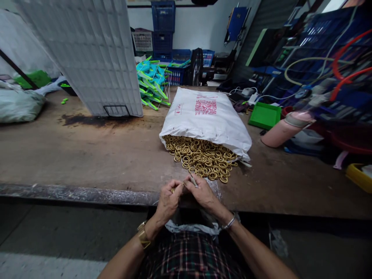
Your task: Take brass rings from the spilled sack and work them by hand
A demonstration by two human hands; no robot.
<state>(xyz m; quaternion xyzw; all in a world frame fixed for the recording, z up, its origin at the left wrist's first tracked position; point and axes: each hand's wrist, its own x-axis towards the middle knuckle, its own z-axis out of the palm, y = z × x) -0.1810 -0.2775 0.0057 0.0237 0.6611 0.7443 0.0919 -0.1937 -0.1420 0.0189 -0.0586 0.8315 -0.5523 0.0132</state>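
My left hand [168, 199] is closed in a pinch, with a gold-coloured ring [173, 190] showing among its fingers. Closed as well, my right hand [205, 195] holds a small, thin, pointed tool [193, 180] whose exact kind I cannot make out. The fingertips of both hands meet just over the table's front edge, and they hide most of what is between them. Just beyond lies a heap of gold-coloured rings [203, 157], spilling from the open mouth of a white sack [186, 120] with red print. Below the hands, a pale plastic bag [193, 228] hangs at my lap.
A tall whitish ribbed panel [95, 58] stands on the wooden table [116, 155] at left. Behind the sack are green-and-blue plastic parts [152, 83]. A green tray [264, 115], a pink bottle [286, 130] and a yellow bin [359, 176] are at right.
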